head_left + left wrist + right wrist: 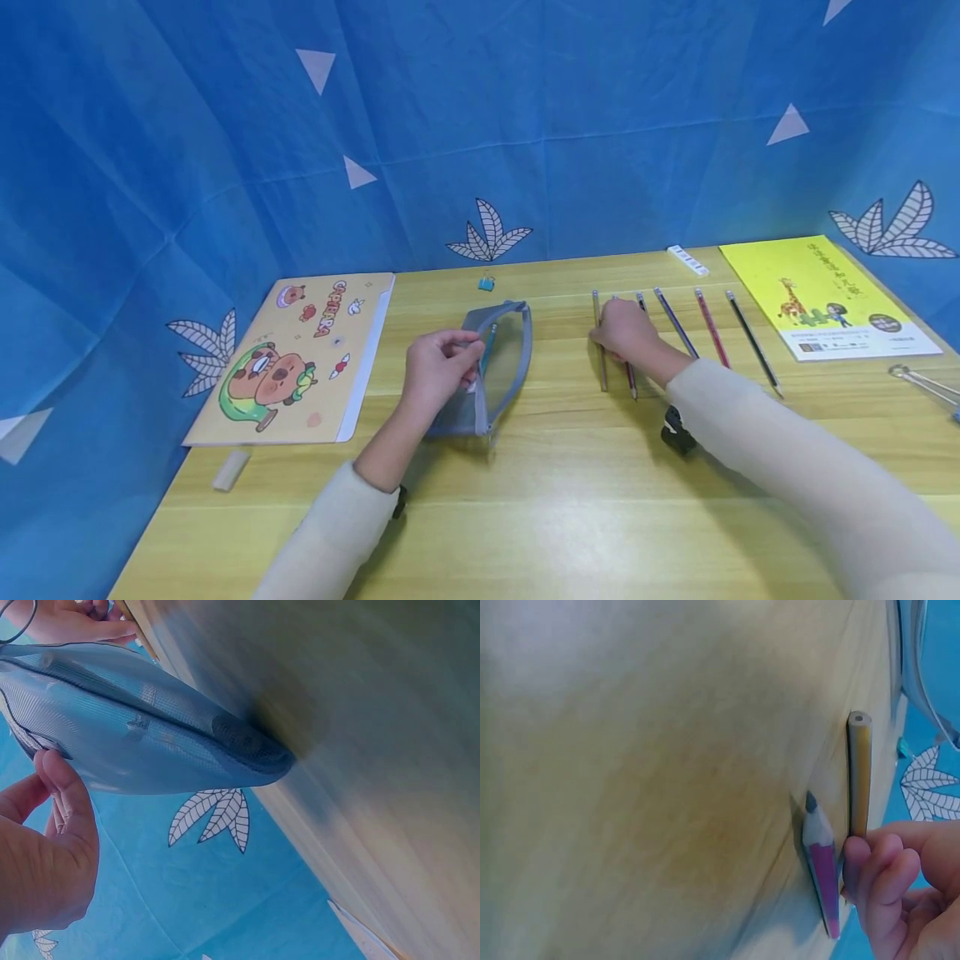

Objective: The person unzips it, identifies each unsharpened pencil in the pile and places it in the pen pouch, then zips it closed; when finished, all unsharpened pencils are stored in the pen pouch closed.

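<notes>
A grey mesh pencil pouch [459,414] stands with its mouth spread, and a teal pencil [490,343] shows inside it. My left hand [438,367] pinches the near-left rim of the pouch between thumb and fingers, seen closer in the left wrist view [56,847]. Over to the right, my right hand [628,327] pinches a tan unsharpened pencil [861,776], its plain end pointing toward me. Beside it lies a maroon sharpened pencil [823,870], partly under the hand in the head view.
Right of that hand lie a blue pencil [677,323], a red pencil [712,327] and a black pencil [753,342]. Around them are a yellow book [810,275], a white eraser-like block [687,260], a teal binder clip [486,283], a capybara folder [300,367] and a greyish block [231,471].
</notes>
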The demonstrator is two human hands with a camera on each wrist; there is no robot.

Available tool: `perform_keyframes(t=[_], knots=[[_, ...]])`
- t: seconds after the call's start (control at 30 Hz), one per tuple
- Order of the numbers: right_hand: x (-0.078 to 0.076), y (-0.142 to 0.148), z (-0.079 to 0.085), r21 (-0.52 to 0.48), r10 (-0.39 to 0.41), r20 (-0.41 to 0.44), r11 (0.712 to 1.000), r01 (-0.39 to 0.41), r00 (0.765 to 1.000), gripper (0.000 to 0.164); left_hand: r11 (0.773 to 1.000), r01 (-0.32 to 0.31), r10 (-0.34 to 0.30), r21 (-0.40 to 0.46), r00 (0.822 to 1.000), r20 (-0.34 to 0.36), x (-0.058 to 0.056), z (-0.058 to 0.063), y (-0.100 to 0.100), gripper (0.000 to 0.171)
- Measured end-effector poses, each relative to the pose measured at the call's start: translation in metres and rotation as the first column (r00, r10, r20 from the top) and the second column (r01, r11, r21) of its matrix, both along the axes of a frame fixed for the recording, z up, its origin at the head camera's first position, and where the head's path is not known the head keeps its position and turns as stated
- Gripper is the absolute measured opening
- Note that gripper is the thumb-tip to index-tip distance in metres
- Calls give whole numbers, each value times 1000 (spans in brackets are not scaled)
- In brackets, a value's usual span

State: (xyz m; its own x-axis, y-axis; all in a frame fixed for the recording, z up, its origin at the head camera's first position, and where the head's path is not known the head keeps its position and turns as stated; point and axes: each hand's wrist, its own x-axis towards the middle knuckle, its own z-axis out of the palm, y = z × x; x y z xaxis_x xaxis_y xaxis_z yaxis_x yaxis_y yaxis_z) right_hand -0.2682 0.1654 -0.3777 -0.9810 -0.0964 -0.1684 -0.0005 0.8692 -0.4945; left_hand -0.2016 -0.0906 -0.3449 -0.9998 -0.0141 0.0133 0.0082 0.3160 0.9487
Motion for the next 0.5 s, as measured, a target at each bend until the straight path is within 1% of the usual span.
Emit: perform_keyframes(t=[0.07,0.17,0.27,0.3,0.37,0.4,0.43,0.47,0.5], knots=[[-2,0,0,-1,2,13,1000,-2,1000,34,1000,2,-2,0,1000,-3,0,0,0,12],[-3,1,2,-29,7,31,1000,-6,999,34,1000,3,-3,-2,1000,-6,0,0,0,12],[-1,1,4,-103,0,62,995,7,998,33,1000,2,-2,-1,1000,-1,-1,0,0,13],[0,1,5,-133,-9,73,991,19,997,30,1000,2,-2,0,1000,2,-1,0,0,13],[2,-1,7,-229,-35,87,972,54,996,16,1000,1,-1,1,1000,6,0,0,0,13],[4,-4,8,-281,-48,88,957,71,995,12,1000,1,-1,2,1000,8,-1,0,0,13],[6,-6,10,-338,-58,87,937,85,994,14,1000,0,0,4,1000,8,-1,-1,0,12],[8,-10,12,-393,-69,81,914,95,994,21,1000,0,0,4,1000,9,-1,-1,0,12],[10,-13,13,-458,-83,77,882,109,994,28,1000,0,0,4,1000,8,-1,-1,0,12]])
